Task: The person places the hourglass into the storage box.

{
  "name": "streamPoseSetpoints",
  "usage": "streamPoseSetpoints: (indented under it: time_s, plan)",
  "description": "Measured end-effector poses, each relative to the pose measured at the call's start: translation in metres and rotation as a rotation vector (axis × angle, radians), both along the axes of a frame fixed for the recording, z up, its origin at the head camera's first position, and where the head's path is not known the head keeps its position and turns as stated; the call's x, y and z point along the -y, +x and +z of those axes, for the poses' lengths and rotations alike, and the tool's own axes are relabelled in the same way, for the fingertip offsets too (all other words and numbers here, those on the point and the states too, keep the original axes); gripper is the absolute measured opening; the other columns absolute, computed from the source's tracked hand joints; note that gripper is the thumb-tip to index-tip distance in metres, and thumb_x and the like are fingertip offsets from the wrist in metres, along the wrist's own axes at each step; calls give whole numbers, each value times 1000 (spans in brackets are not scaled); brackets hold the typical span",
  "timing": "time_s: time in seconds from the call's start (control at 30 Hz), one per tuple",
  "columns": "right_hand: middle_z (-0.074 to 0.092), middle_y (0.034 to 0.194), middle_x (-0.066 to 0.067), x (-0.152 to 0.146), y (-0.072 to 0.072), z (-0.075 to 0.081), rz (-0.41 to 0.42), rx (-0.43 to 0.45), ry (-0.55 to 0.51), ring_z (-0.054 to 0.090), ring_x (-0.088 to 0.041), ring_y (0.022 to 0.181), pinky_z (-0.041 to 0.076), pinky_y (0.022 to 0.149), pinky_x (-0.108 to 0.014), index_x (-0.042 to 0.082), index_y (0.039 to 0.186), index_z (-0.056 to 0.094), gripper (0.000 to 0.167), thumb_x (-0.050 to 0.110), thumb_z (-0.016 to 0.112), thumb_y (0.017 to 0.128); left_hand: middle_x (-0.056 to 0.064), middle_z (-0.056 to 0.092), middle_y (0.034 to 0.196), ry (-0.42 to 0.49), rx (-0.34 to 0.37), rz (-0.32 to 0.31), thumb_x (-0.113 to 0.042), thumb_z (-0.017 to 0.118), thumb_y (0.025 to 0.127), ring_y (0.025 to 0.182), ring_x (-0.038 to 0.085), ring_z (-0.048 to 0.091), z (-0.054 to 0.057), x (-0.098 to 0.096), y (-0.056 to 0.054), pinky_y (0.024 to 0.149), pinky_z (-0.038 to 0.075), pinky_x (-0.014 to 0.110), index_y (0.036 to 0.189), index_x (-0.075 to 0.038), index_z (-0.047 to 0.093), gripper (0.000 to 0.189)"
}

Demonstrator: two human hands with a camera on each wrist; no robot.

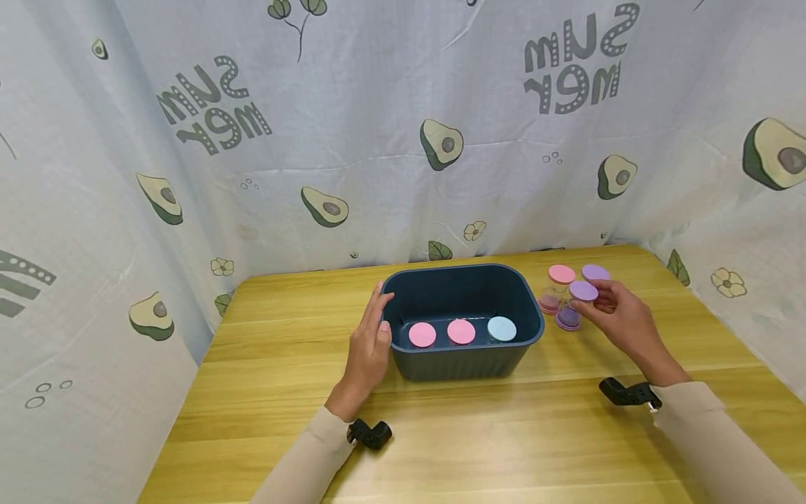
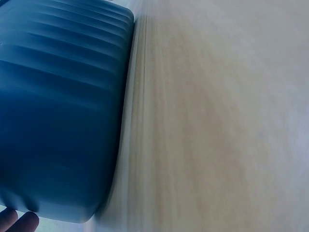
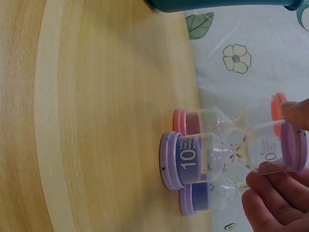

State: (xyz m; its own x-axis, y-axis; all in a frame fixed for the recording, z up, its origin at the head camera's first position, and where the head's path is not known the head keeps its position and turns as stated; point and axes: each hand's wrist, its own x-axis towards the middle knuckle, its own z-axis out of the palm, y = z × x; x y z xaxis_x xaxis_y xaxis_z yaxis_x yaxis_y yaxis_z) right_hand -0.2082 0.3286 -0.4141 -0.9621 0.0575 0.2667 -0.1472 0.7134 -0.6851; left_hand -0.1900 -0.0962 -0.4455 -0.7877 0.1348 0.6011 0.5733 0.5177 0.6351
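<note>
In the head view, my left hand point(image 1: 367, 350) rests at the left end of a dark blue bin point(image 1: 462, 364), its fingers fairly straight along the rim. Two of its fingertips point(image 2: 26, 222) show beside the bin's wall in the left wrist view. Inside the bin stand two pink-capped pieces point(image 1: 422, 334) and a light-blue-capped one point(image 1: 502, 329). To the right of the bin, my right hand point(image 1: 620, 318) pinches a purple sand timer point(image 3: 181, 162), marked 10, by its upper end. A pink sand timer point(image 1: 562, 274) and another purple sand timer point(image 1: 595, 272) stand close behind it.
Everything stands on a wooden table point(image 1: 283, 392). A white curtain point(image 1: 371, 91) printed with avocados and lettering hangs behind the table and along its sides. Black wrist cameras point(image 1: 371, 434) are strapped at both sleeves.
</note>
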Motion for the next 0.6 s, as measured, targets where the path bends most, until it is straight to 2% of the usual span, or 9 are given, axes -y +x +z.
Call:
streamPoseSetpoints:
  time_s: [0.07, 0.17, 0.27, 0.6]
  plan:
    - [58, 119, -31, 0, -1, 0, 1, 7, -8, 58, -5, 90, 39, 65, 1, -6, 133, 44, 65, 33, 69, 88, 5, 24, 159, 0, 0, -2, -27, 27, 98, 142, 22, 29, 0, 0, 0, 107, 36, 46, 145, -14, 40, 51]
    - [58, 120, -32, 0, -1, -1, 3, 13, -21, 44, 16, 84, 39, 65, 1, -6, 133, 43, 65, 34, 69, 88, 5, 24, 159, -1, -2, -6, -28, 27, 98, 142, 21, 29, 1, 0, 0, 107, 35, 46, 145, -14, 39, 51]
    - [58, 120, -32, -1, -2, -1, 6, 10, -28, 41, 20, 83, 39, 65, 1, -6, 134, 43, 66, 35, 68, 89, 4, 24, 159, 0, -2, -6, -29, 27, 98, 142, 22, 29, 1, 0, 0, 107, 36, 46, 145, -14, 39, 51]
    - [60, 116, -31, -1, -2, -2, -3, -11, -30, 43, 21, 81, 40, 65, 0, -6, 133, 47, 63, 35, 68, 89, 7, 25, 158, 3, -21, -5, -26, 28, 98, 141, 23, 31, 1, 0, 0, 106, 37, 46, 144, -12, 40, 50]
